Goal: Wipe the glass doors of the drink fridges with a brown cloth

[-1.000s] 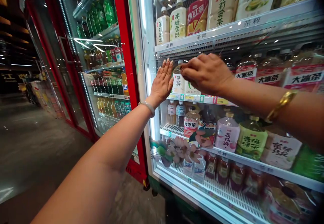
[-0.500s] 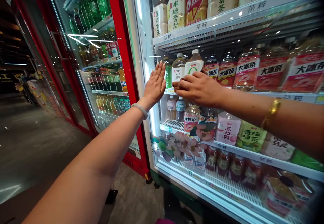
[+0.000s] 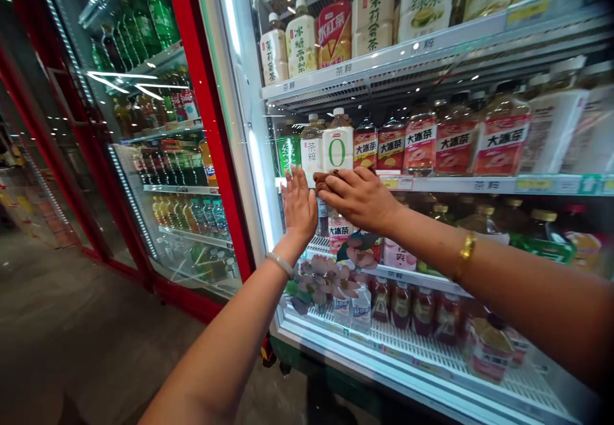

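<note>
My left hand [image 3: 300, 206] lies flat against the glass door [image 3: 307, 348] of a drinks cooler, fingers stretched upward, a pale bangle on its wrist. Just to its right, my right hand [image 3: 362, 196] presses on the same glass with its fingers bent and close together. Something dark brown shows along its fingertips; whether this is a cloth or a reflection I cannot tell. Behind the glass, above the hands, stand a white-labelled bottle [image 3: 338, 143] with a green 0 and a tea bottle [image 3: 311, 146]. A flower decal [image 3: 330, 278] shows below the hands.
Several rows of bottled drinks [image 3: 503, 134] fill the shelves behind the glass. On the left stands another cooler with a red frame [image 3: 204, 111] and green bottles [image 3: 160, 15]. Grey floor [image 3: 96, 335] runs along the coolers at lower left.
Both hands have moved down the glass, from in front of the middle-row bottles to about their shelf edge. The view has shifted right, showing more of the shelves.
</note>
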Tool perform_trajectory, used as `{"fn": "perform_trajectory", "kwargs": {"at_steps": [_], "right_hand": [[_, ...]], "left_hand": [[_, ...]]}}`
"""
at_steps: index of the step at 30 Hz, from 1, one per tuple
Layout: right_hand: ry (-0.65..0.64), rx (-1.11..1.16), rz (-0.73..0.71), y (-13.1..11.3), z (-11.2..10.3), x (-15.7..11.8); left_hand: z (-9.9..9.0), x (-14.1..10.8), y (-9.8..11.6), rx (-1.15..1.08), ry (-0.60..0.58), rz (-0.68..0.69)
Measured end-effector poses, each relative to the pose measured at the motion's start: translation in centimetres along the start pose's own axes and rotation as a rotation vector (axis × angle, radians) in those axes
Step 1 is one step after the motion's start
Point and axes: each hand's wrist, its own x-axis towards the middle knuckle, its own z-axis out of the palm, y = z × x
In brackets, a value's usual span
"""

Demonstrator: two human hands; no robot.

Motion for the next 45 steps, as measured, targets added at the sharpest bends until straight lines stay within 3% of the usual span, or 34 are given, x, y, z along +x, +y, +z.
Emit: {"fn": "perform_trajectory", "kwargs": {"at_steps": [3,6,9,11,13,15,17,20,23,25,27,29,31,34,38,41,45], "right_hand": [[0.032,-0.053,0.21,2.0,-2.2,-2.2],[0.079,-0.079,0.426,1.9,-2.7,-2.2],[0.094,-0.077,0.438,0.4,-2.1,-3.1],[0.072,-0.068,0.374,-0.1,-2.4,-5.2],[0.05,-0.059,0.317,0.2,-3.5,-8.1],[0.058,-0.059,0.349,1.4,-5.0,-10.6],[0.121,-0.061,0.499,2.7,-6.3,-11.5],[0.195,-0.059,0.734,3.6,-6.7,-10.3],[0.073,-0.044,0.675,2.2,-5.6,-9.2],[-0.02,-0.015,0.555,0.6,-5.2,-10.4],[-0.034,0.016,0.497,-0.3,-5.7,-12.8],[0.036,0.028,0.54,-0.2,-6.7,-15.2],[0.175,0.007,0.69,0.6,-7.6,-16.4],[0.349,-0.009,0.883,1.2,-7.6,-15.1],[0.225,0.112,0.8,-1.9,-5.8,-13.3],[0.144,0.133,0.761,-4.6,-5.6,-15.7],[0.298,-0.019,0.867,-3.8,-6.8,-19.8]], "left_hand": [[1.2,-0.4,2.7,-0.021,0.045,0.041],[2.8,-0.1,6.6,-0.049,0.092,0.076],[4.0,-0.7,9.7,-0.083,0.066,0.035],[4.3,-1.6,11.0,-0.104,0.045,-0.001],[4.4,-2.5,11.7,-0.12,0.037,-0.011],[4.5,-3.0,12.4,-0.128,0.055,-0.034],[4.8,-3.1,13.3,-0.127,0.089,-0.065],[5.8,-3.2,14.7,-0.133,0.137,-0.087],[6.7,-4.1,15.6,-0.179,0.158,-0.086],[6.9,-5.0,15.9,-0.223,0.149,-0.071],[6.8,-5.9,16.2,-0.244,0.112,-0.084],[6.5,-6.5,16.8,-0.243,0.051,-0.136],[6.4,-7.0,17.6,-0.239,0.002,-0.169],[6.7,-7.9,18.7,-0.239,-0.023,-0.131],[7.2,-9.1,18.8,-0.257,-0.024,-0.063],[6.9,-9.3,18.6,-0.266,-0.066,-0.056],[6.5,-9.4,19.9,-0.236,-0.107,-0.099]]}}
